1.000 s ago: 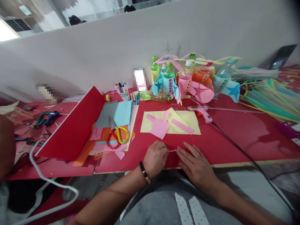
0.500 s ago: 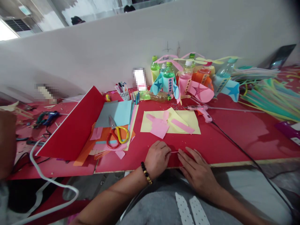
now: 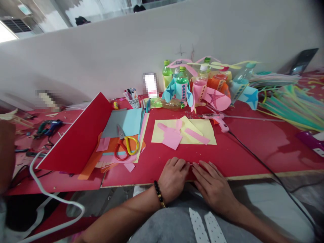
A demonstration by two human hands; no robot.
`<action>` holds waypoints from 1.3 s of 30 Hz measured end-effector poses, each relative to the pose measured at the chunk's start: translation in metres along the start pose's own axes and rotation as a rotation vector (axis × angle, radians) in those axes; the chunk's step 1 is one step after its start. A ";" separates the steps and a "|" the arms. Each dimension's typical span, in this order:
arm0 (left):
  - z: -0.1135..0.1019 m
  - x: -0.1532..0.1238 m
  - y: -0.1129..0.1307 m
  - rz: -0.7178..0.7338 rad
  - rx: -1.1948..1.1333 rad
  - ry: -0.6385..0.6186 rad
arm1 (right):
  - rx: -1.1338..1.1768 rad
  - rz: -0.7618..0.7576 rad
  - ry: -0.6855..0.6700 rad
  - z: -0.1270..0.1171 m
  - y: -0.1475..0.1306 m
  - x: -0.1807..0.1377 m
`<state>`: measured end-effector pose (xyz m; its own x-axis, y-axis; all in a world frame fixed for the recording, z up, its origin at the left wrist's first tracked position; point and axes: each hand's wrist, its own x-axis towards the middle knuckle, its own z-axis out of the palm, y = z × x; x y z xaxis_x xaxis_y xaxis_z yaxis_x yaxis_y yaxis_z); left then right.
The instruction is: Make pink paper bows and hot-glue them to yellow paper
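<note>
My left hand (image 3: pixel 173 179) and my right hand (image 3: pixel 211 182) rest side by side on the front edge of the red table (image 3: pixel 240 152), fingertips almost meeting. A thin pink paper strip (image 3: pixel 190 164) lies between the fingertips, mostly hidden. Just beyond my hands lies a yellow paper sheet (image 3: pixel 202 130) with pink paper cutouts (image 3: pixel 170 136) on it. Neither hand touches that sheet. A beaded bracelet (image 3: pixel 159 193) circles my left wrist.
To the left, red-handled scissors (image 3: pixel 126 146) lie on stacked coloured paper beside a propped red card (image 3: pixel 76 138). A pink glue gun (image 3: pixel 217 118) lies to the right, its black cord trailing off the table. Decorated plastic bottles (image 3: pixel 181 89) stand along the wall. Another person's arm (image 3: pixel 6 155) enters at left.
My hands have moved closer together, and the stretch of pink strip showing between them has shrunk to a small bit at the fingertips.
</note>
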<state>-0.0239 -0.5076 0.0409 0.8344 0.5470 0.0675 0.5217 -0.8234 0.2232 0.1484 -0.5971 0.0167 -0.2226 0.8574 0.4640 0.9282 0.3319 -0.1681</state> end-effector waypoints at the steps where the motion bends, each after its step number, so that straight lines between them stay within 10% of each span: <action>1: -0.001 -0.001 0.002 -0.006 0.017 -0.011 | 0.000 -0.001 -0.004 0.000 0.000 0.001; 39: -0.007 0.013 -0.011 -0.091 -0.123 0.050 | 0.214 0.105 -0.069 0.000 0.028 0.029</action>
<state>-0.0204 -0.4904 0.0456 0.7730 0.6281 0.0888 0.5669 -0.7469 0.3475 0.1681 -0.5628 0.0252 -0.1550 0.9140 0.3749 0.8647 0.3091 -0.3960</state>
